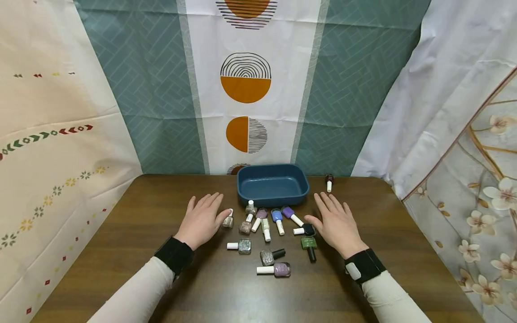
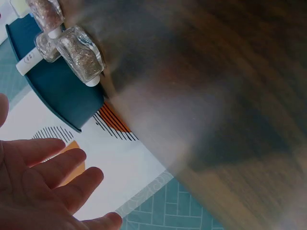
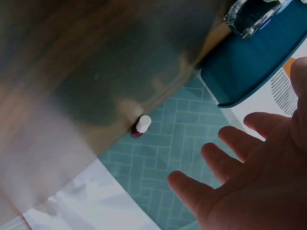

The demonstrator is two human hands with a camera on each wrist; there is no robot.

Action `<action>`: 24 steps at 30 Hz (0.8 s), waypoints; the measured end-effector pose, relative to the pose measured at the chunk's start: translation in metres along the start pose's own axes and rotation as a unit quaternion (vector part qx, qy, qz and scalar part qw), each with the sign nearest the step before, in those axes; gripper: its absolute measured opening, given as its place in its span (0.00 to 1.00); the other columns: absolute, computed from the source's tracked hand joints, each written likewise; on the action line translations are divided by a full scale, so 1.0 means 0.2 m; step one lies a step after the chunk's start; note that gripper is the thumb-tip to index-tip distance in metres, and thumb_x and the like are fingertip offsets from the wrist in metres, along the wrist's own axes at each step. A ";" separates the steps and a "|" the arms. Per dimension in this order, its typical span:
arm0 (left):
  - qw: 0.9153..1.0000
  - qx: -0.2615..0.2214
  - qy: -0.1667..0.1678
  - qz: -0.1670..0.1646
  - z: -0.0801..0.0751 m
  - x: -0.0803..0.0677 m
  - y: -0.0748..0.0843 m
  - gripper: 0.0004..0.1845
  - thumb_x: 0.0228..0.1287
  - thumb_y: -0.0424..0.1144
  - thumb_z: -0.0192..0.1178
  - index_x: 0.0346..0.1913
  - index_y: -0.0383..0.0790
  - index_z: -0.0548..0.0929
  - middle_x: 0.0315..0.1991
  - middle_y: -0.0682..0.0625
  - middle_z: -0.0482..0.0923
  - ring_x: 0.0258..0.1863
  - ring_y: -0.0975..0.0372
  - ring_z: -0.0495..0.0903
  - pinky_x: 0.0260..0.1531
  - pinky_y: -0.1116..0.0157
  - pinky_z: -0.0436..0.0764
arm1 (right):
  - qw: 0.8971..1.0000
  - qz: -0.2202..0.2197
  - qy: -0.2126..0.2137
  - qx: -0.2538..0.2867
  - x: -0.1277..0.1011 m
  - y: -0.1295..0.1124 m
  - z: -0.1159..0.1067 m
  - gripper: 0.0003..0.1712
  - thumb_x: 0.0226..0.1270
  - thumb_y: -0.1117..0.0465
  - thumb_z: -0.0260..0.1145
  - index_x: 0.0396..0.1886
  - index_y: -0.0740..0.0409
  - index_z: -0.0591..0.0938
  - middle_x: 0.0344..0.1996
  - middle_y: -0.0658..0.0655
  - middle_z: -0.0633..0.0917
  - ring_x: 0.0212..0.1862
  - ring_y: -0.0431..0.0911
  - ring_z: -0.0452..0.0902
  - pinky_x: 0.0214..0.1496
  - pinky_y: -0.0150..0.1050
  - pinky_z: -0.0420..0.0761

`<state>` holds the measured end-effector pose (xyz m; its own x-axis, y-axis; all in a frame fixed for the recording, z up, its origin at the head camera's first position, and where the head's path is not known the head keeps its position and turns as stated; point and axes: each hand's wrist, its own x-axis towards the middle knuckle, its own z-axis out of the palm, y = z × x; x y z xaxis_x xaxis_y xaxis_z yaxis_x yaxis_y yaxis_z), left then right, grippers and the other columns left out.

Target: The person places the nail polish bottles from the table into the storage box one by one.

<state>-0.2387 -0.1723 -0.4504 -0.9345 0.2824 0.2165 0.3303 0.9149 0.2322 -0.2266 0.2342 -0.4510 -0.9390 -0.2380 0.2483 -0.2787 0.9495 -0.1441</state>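
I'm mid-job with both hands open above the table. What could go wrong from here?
The blue bottle lies crowded among others; picking it up could knock its neighbours.
The dark red bottle sits near the far edge of the table; a nudge might push it off.
The right hand is close to the black bottle and may brush it.

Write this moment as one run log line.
left hand: open, holds nothing; right hand: open, holds nothing; blue tub: nothing visible inside; nail polish bottles: spread on table

Bottles (image 1: 282,269) on table (image 1: 226,298), most before tray (image 1: 274,198), one right
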 end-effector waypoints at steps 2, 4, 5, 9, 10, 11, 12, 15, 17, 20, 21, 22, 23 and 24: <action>1.000 -0.001 0.002 0.003 0.01 0.01 0.00 0.38 0.86 0.58 0.57 0.82 0.32 0.71 0.80 0.36 0.71 0.80 0.40 0.68 0.80 0.29 0.51 | 1.000 -0.001 -0.002 0.001 0.01 -0.01 0.00 0.46 0.85 0.37 0.61 0.88 0.61 0.65 0.83 0.69 0.67 0.85 0.66 0.57 0.81 0.74 0.55; 1.000 -0.003 0.003 0.005 0.02 0.02 0.00 0.38 0.87 0.58 0.57 0.82 0.32 0.71 0.80 0.36 0.71 0.79 0.40 0.69 0.80 0.29 0.51 | 1.000 -0.002 -0.003 0.002 0.02 -0.01 0.00 0.46 0.85 0.37 0.62 0.88 0.61 0.64 0.84 0.69 0.66 0.85 0.66 0.57 0.82 0.74 0.55; 1.000 -0.005 0.003 0.005 0.02 0.02 0.01 0.38 0.87 0.58 0.56 0.82 0.32 0.71 0.80 0.36 0.71 0.79 0.40 0.69 0.80 0.30 0.51 | 1.000 -0.002 -0.003 0.002 0.02 -0.02 0.00 0.46 0.85 0.37 0.62 0.88 0.61 0.64 0.84 0.69 0.66 0.85 0.66 0.57 0.82 0.74 0.55; 1.000 -0.013 0.007 0.004 0.02 0.05 0.03 0.37 0.87 0.58 0.55 0.82 0.32 0.71 0.79 0.36 0.72 0.79 0.41 0.69 0.81 0.31 0.51 | 1.000 -0.003 -0.004 0.004 0.05 -0.03 -0.01 0.47 0.85 0.37 0.62 0.88 0.61 0.64 0.84 0.69 0.66 0.85 0.67 0.58 0.83 0.73 0.54; 1.000 -0.015 0.010 0.005 0.02 0.05 0.03 0.37 0.88 0.58 0.55 0.82 0.32 0.71 0.79 0.36 0.73 0.78 0.41 0.70 0.81 0.32 0.51 | 1.000 -0.003 -0.006 0.004 0.05 -0.03 0.00 0.47 0.85 0.37 0.62 0.88 0.61 0.64 0.84 0.69 0.66 0.85 0.67 0.58 0.83 0.72 0.54; 1.000 -0.015 0.015 0.007 0.02 0.06 0.04 0.36 0.88 0.57 0.55 0.81 0.32 0.72 0.78 0.36 0.74 0.78 0.41 0.71 0.81 0.32 0.52 | 1.000 -0.006 -0.005 0.003 0.06 -0.04 0.00 0.47 0.85 0.37 0.62 0.87 0.61 0.65 0.84 0.69 0.66 0.84 0.68 0.58 0.82 0.73 0.54; 1.000 -0.017 0.021 0.010 0.02 0.06 0.04 0.36 0.88 0.57 0.55 0.80 0.31 0.73 0.77 0.36 0.75 0.77 0.41 0.72 0.81 0.33 0.53 | 1.000 -0.007 -0.006 0.004 0.06 -0.04 0.00 0.46 0.85 0.37 0.62 0.87 0.61 0.65 0.83 0.69 0.66 0.84 0.68 0.58 0.83 0.72 0.54; 0.999 -0.019 0.036 0.015 0.01 0.08 0.06 0.34 0.87 0.55 0.57 0.78 0.31 0.75 0.73 0.35 0.79 0.74 0.41 0.75 0.81 0.35 0.56 | 1.000 -0.012 -0.008 0.006 0.08 -0.06 -0.01 0.46 0.85 0.37 0.62 0.87 0.60 0.65 0.83 0.69 0.67 0.84 0.68 0.59 0.82 0.72 0.55; 0.999 -0.023 0.041 0.017 0.01 0.08 0.07 0.33 0.87 0.54 0.58 0.77 0.30 0.77 0.72 0.35 0.80 0.73 0.40 0.76 0.80 0.36 0.59 | 1.000 -0.017 -0.005 0.006 0.09 -0.06 -0.01 0.45 0.85 0.38 0.62 0.87 0.61 0.66 0.83 0.70 0.68 0.83 0.68 0.61 0.82 0.72 0.56; 0.999 -0.028 0.042 0.020 0.01 0.10 0.08 0.32 0.87 0.54 0.58 0.76 0.29 0.78 0.71 0.34 0.81 0.73 0.40 0.76 0.79 0.38 0.63 | 1.000 -0.020 -0.002 0.010 0.11 -0.07 -0.01 0.44 0.85 0.38 0.62 0.87 0.60 0.67 0.82 0.70 0.68 0.82 0.68 0.62 0.82 0.72 0.57; 0.998 -0.029 0.042 0.021 0.01 0.11 0.08 0.32 0.87 0.54 0.58 0.75 0.29 0.78 0.71 0.34 0.81 0.73 0.40 0.76 0.79 0.39 0.64 | 1.000 -0.021 -0.002 0.010 0.12 -0.07 -0.02 0.44 0.85 0.38 0.62 0.87 0.60 0.67 0.82 0.70 0.68 0.82 0.68 0.62 0.82 0.72 0.57; 0.998 -0.030 0.043 0.021 0.01 0.11 0.08 0.32 0.87 0.53 0.58 0.75 0.29 0.78 0.70 0.34 0.81 0.73 0.40 0.76 0.79 0.40 0.65 | 1.000 -0.022 -0.001 0.012 0.13 -0.08 -0.02 0.44 0.85 0.38 0.63 0.86 0.60 0.67 0.82 0.70 0.68 0.82 0.68 0.62 0.82 0.71 0.58; 0.998 -0.032 0.045 0.022 0.02 0.12 0.08 0.31 0.87 0.53 0.58 0.75 0.29 0.79 0.70 0.34 0.81 0.72 0.40 0.76 0.78 0.41 0.66 | 1.000 -0.024 0.000 0.014 0.13 -0.08 -0.02 0.44 0.85 0.38 0.63 0.86 0.61 0.68 0.82 0.70 0.68 0.82 0.68 0.62 0.82 0.71 0.58; 0.998 -0.034 0.049 0.022 0.02 0.13 0.09 0.30 0.87 0.52 0.58 0.74 0.29 0.79 0.69 0.35 0.82 0.72 0.41 0.77 0.78 0.42 0.68 | 0.999 -0.027 0.000 0.017 0.14 -0.08 -0.02 0.44 0.85 0.39 0.63 0.86 0.61 0.68 0.82 0.71 0.68 0.82 0.69 0.62 0.82 0.71 0.59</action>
<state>-0.2572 -0.1483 -0.4445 -0.9028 0.2893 0.3182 0.3818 0.8797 0.2836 -0.2479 0.2140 -0.4388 -0.9221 -0.2890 0.2572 -0.3361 0.9277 -0.1626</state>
